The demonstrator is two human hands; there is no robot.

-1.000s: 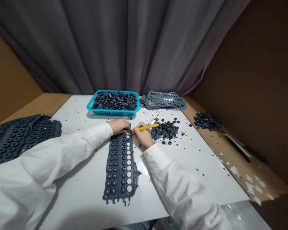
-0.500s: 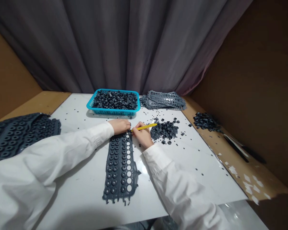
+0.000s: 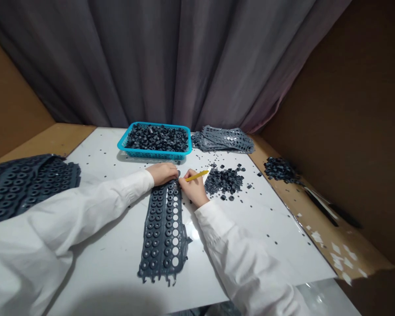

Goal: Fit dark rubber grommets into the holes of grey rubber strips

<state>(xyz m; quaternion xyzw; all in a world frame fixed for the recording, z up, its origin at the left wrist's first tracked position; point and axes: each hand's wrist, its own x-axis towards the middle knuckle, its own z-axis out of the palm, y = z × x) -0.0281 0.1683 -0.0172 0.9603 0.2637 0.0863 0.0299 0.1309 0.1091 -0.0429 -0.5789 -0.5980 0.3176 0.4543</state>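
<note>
A dark grey rubber sheet (image 3: 156, 228) with rows of moulded rings lies lengthwise in front of me. Along its right side runs a column of round holes where the white table shows through. My left hand (image 3: 163, 174) is closed over the sheet's far end, its fingertips partly hidden. At the far right corner of the sheet, my right hand (image 3: 194, 188) grips a slim yellow pen-shaped tool (image 3: 197, 175) between thumb and fingers. The tool's working tip is hidden by the hand.
Behind the hands stands a blue basket (image 3: 121, 145) full of small dark rubber pieces. Loose pieces (image 3: 225, 181) are heaped on the right. Punched sheets (image 3: 228, 139) lie at the back, stacked ringed sheets (image 3: 23, 184) at left. Another pile (image 3: 279, 170) and white scraps (image 3: 316, 237) are far right.
The view has shifted slightly. The yellow tool has moved a little left with my right hand and tilts more steeply. My left hand keeps its place at the sheet's far end.
</note>
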